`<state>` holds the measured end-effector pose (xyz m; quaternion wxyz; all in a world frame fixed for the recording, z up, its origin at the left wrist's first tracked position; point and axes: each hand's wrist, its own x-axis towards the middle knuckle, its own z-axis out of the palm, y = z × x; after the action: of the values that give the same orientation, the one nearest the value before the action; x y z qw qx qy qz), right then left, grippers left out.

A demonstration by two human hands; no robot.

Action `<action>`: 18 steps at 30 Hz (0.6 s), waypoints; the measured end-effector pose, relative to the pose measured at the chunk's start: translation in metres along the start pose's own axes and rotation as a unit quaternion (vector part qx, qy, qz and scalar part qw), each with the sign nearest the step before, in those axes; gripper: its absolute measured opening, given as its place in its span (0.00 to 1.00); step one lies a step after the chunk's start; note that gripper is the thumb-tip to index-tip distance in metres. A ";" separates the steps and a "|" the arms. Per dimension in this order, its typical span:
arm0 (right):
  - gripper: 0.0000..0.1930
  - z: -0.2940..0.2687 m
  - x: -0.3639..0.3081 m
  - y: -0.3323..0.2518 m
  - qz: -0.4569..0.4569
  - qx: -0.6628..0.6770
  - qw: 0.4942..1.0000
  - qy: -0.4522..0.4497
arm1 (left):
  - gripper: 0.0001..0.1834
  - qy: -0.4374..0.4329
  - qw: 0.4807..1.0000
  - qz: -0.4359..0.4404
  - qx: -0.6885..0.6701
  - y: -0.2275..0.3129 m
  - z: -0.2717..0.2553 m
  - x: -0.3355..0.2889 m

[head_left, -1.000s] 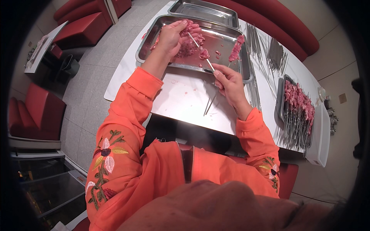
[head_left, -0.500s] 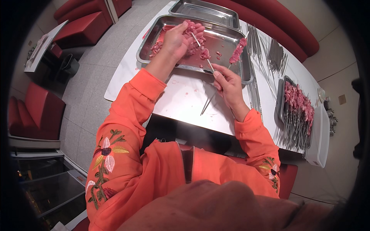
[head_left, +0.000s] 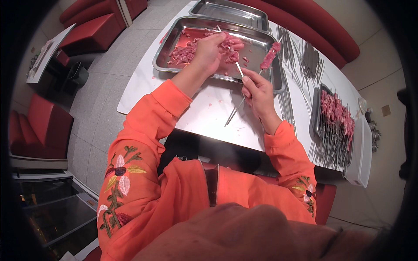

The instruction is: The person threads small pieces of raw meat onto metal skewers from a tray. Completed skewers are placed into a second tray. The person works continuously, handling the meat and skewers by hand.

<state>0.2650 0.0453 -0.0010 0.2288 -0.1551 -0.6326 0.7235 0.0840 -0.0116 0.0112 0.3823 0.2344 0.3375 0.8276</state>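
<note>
My right hand (head_left: 258,89) grips a thin skewer (head_left: 239,68) near its lower end, over the near edge of a steel tray (head_left: 257,42). A piece of raw meat (head_left: 233,57) is threaded on that skewer. My left hand (head_left: 210,53) pinches more meat at the skewer's upper part, and the skewer's tip shows beyond the fingers. Loose meat chunks (head_left: 182,54) lie in the tray's left half, left of that hand. A loaded meat skewer (head_left: 271,55) leans across the tray's right side, its handle end passing behind my right hand.
Behind stands a second steel tray (head_left: 230,14). Bare metal skewers (head_left: 311,61) lie in bunches on the white table (head_left: 204,111) to the right. Further right, a dark tray (head_left: 317,111) holds many meat skewers (head_left: 337,111), beside a white plastic bin (head_left: 362,158). Red benches (head_left: 311,19) surround the area.
My left hand has moved right and slightly down along the skewer, its fingers closing from an open palm. More loose meat shows in the tray. The right hand has barely shifted.
</note>
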 end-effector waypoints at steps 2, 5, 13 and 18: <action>0.16 0.001 0.000 -0.001 0.005 0.021 1.000 0.006 | 0.14 0.007 1.000 -0.005 0.007 -0.003 0.006 -0.005; 0.15 -0.001 0.001 -0.002 0.012 0.018 1.000 -0.007 | 0.13 0.008 1.000 0.000 0.007 0.000 0.007 -0.006; 0.15 -0.002 -0.001 -0.004 0.016 -0.006 1.000 -0.011 | 0.15 0.022 0.999 -0.019 0.031 0.000 0.003 -0.005; 0.15 -0.003 0.000 -0.006 0.025 -0.006 1.000 0.006 | 0.17 -0.029 0.995 -0.050 0.087 0.003 0.005 -0.007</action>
<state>0.2677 0.0481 0.0045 0.2135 -0.1768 -0.6317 0.7240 0.0898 -0.0167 0.0156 0.4112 0.2732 0.4086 0.7677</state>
